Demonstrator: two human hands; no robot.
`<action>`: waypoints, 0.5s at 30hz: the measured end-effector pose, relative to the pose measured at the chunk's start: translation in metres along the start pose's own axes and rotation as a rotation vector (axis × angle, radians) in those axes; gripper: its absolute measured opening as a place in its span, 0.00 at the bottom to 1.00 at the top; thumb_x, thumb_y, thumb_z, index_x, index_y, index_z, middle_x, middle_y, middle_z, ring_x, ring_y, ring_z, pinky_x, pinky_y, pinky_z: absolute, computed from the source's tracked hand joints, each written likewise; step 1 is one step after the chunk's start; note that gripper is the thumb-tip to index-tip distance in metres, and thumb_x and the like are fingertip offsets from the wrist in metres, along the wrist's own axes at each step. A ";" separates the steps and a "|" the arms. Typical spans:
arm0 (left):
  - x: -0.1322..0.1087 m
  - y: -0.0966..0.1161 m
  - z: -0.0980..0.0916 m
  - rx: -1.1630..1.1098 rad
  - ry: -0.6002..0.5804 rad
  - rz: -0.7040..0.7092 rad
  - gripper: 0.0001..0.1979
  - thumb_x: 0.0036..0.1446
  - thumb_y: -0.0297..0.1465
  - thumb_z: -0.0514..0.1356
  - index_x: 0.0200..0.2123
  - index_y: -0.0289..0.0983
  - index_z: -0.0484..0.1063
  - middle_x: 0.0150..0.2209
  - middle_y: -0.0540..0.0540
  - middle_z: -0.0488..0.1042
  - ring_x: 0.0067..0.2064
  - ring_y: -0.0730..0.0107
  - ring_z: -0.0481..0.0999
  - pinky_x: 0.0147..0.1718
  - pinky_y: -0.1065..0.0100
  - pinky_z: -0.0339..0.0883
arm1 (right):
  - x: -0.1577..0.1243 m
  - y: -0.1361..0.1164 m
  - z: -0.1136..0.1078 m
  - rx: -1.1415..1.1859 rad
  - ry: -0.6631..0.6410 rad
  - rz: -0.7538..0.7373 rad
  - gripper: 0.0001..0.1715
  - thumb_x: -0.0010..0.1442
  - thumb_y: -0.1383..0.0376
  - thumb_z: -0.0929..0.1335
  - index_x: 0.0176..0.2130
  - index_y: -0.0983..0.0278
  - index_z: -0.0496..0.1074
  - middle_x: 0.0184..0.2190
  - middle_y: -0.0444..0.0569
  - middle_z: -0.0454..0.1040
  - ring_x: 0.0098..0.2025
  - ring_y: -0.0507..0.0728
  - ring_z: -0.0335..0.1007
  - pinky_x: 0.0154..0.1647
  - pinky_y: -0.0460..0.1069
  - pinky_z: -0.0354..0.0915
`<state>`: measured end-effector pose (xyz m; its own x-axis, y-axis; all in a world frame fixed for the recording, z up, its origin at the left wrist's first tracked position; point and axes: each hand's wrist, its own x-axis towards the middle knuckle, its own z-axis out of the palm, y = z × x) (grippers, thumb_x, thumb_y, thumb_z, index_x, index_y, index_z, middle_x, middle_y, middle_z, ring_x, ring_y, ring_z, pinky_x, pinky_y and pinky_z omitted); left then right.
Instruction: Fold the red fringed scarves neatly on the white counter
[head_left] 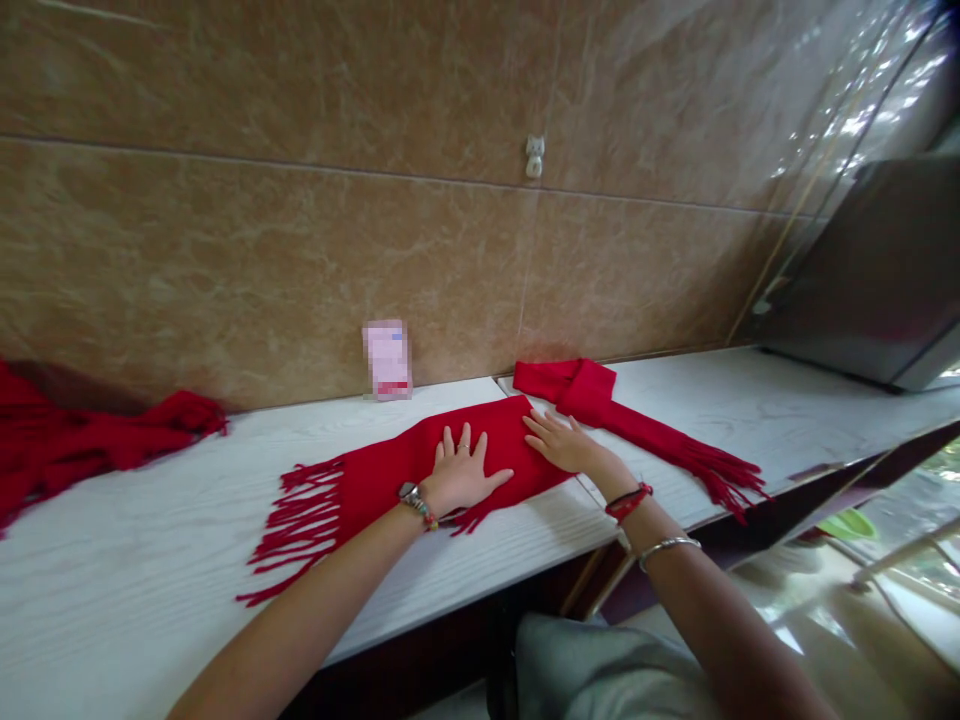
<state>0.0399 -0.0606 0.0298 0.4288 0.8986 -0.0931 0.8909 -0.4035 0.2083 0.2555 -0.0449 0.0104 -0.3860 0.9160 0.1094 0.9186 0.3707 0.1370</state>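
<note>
A red fringed scarf lies folded and spread flat on the white wood-grain counter, its main fringe pointing left. On its middle rests my left hand, palm down with the fingers spread. My right hand is laid on the scarf's right end, fingers stretched out. Some fringe strands stick out from the scarf's front edge below my left hand. Just beyond my right hand, another red scarf lies folded over on itself, its fringe trailing to the right.
More red cloth is heaped at the left. A blurred pinkish card leans on the tiled wall. A dark grey appliance stands at the right end of the counter. Below right, a green basin shows.
</note>
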 end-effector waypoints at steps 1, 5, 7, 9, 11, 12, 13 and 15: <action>0.001 -0.003 -0.002 -0.021 0.009 -0.011 0.42 0.52 0.56 0.41 0.63 0.34 0.44 0.64 0.35 0.36 0.62 0.38 0.33 0.55 0.45 0.40 | 0.001 0.002 -0.004 -0.002 -0.009 0.057 0.21 0.64 0.64 0.57 0.55 0.61 0.61 0.60 0.58 0.53 0.62 0.67 0.45 0.51 0.74 0.48; 0.010 -0.020 -0.001 -0.053 0.160 -0.051 0.36 0.57 0.50 0.41 0.61 0.32 0.50 0.64 0.34 0.40 0.63 0.43 0.34 0.56 0.47 0.40 | 0.024 -0.010 -0.017 0.035 0.120 0.159 0.27 0.64 0.61 0.56 0.59 0.69 0.54 0.61 0.62 0.49 0.63 0.65 0.41 0.56 0.68 0.48; 0.015 -0.025 0.005 -0.061 0.179 -0.071 0.34 0.57 0.48 0.43 0.60 0.31 0.50 0.64 0.33 0.40 0.63 0.43 0.35 0.56 0.46 0.40 | 0.040 -0.024 -0.016 0.063 0.130 0.043 0.27 0.64 0.63 0.54 0.60 0.71 0.52 0.61 0.63 0.50 0.63 0.62 0.42 0.57 0.62 0.50; 0.018 -0.026 0.010 -0.070 0.170 -0.075 0.34 0.57 0.47 0.43 0.61 0.31 0.49 0.63 0.34 0.41 0.63 0.43 0.36 0.55 0.45 0.42 | 0.053 -0.036 -0.009 0.079 0.070 -0.085 0.26 0.65 0.63 0.54 0.59 0.70 0.53 0.60 0.60 0.52 0.62 0.59 0.45 0.57 0.59 0.53; 0.018 -0.026 0.014 -0.072 0.176 -0.074 0.35 0.57 0.47 0.43 0.61 0.31 0.49 0.63 0.33 0.41 0.63 0.42 0.37 0.55 0.44 0.42 | 0.059 -0.039 0.000 0.077 0.031 -0.161 0.24 0.65 0.65 0.53 0.59 0.68 0.55 0.60 0.58 0.54 0.62 0.59 0.46 0.57 0.61 0.53; 0.018 -0.025 0.014 -0.072 0.172 -0.075 0.35 0.56 0.47 0.43 0.61 0.31 0.49 0.64 0.33 0.40 0.63 0.41 0.37 0.55 0.44 0.42 | 0.060 -0.037 0.005 0.066 0.033 -0.175 0.24 0.65 0.66 0.54 0.58 0.66 0.56 0.60 0.57 0.54 0.62 0.59 0.46 0.56 0.62 0.52; 0.017 -0.024 0.014 -0.074 0.166 -0.078 0.35 0.56 0.48 0.42 0.61 0.30 0.49 0.64 0.33 0.40 0.63 0.41 0.37 0.55 0.43 0.42 | 0.059 -0.033 0.009 0.048 0.049 -0.170 0.23 0.64 0.67 0.54 0.58 0.66 0.57 0.60 0.57 0.55 0.62 0.59 0.46 0.57 0.62 0.52; 0.015 -0.023 0.012 -0.077 0.157 -0.082 0.35 0.56 0.47 0.43 0.61 0.30 0.49 0.64 0.33 0.39 0.63 0.41 0.36 0.55 0.43 0.41 | 0.058 -0.023 0.013 0.016 0.080 -0.149 0.22 0.64 0.69 0.55 0.56 0.67 0.59 0.59 0.59 0.56 0.62 0.58 0.46 0.57 0.61 0.51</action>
<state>0.0280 -0.0400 0.0121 0.3214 0.9461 0.0392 0.9053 -0.3191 0.2804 0.2134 0.0018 0.0012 -0.5227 0.8360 0.1670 0.8518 0.5041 0.1423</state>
